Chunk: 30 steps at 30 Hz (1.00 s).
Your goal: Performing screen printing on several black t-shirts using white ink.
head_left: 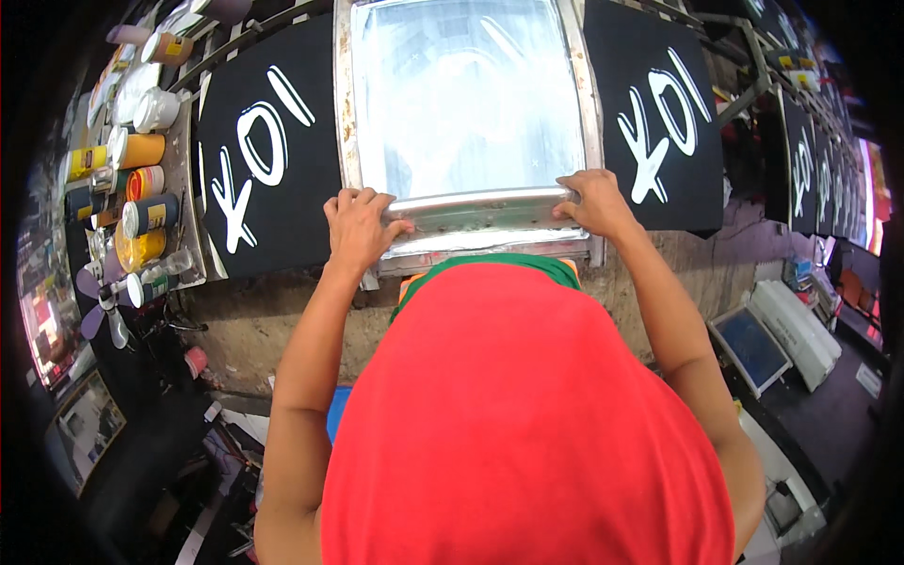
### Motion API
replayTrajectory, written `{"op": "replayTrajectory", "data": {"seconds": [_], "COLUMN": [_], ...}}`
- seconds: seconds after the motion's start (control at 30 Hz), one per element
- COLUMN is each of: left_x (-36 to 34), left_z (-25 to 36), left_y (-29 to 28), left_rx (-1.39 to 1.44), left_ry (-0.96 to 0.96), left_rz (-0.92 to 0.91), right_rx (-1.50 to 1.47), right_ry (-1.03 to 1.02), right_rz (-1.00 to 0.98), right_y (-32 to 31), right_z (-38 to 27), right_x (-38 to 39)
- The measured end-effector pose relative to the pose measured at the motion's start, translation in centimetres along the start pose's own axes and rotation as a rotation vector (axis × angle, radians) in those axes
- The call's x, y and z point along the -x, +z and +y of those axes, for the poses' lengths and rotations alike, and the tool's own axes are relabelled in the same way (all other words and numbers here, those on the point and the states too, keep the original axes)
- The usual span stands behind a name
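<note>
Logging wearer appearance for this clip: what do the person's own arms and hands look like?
Both forearms are bare, no sleeves reaching them. The left hand and right hand wear no gloves, rings or watch that show. A red garment with a green collar band covers the torso.

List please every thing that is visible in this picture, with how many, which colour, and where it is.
printing screen frame: one, silver metal with pale mesh, top centre
squeegee: one, silver, along the frame's near edge
black printed panels: two beside the frame with white letters, more in a row at far right
cans and jars: many, yellow, orange and white, rack at left
small fan: one, purple blades, lower left
flat device with dark screen: one, white, lower right
red garment: one, red with green collar, bottom centre
left hand: fingers over the squeegee's left end
right hand: fingers over its right end
</note>
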<state>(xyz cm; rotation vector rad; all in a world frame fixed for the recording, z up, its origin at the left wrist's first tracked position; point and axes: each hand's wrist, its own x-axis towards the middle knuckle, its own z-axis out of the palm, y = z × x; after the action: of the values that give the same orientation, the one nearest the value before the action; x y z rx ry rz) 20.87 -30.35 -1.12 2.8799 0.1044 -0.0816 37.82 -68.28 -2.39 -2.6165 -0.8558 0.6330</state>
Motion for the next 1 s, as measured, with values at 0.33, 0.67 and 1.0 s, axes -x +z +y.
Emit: {"op": "replayTrajectory", "data": {"seconds": [0.33, 0.67, 1.0], "left_x": [-5.6, -29.4, -37.9], "left_z": [-0.5, -8.3, -10.7], "left_y": [-0.1, -7.2, -5.9], "left_rx": [-0.111, -0.237, -0.287], "left_ry": [-0.07, 0.079, 0.017], "left_rz": [-0.346, 0.048, -0.066], "right_rx": [0.162, 0.27, 0.306], "right_ry": [0.084, -0.102, -0.154], "right_rz": [-0.241, 0.323, 0.178], "right_y": [-1.6, -14.7, -16.1], "right_z": [-0.5, 1.7, 5.9], "right_x": [-4.9, -24.6, -34.9]}}
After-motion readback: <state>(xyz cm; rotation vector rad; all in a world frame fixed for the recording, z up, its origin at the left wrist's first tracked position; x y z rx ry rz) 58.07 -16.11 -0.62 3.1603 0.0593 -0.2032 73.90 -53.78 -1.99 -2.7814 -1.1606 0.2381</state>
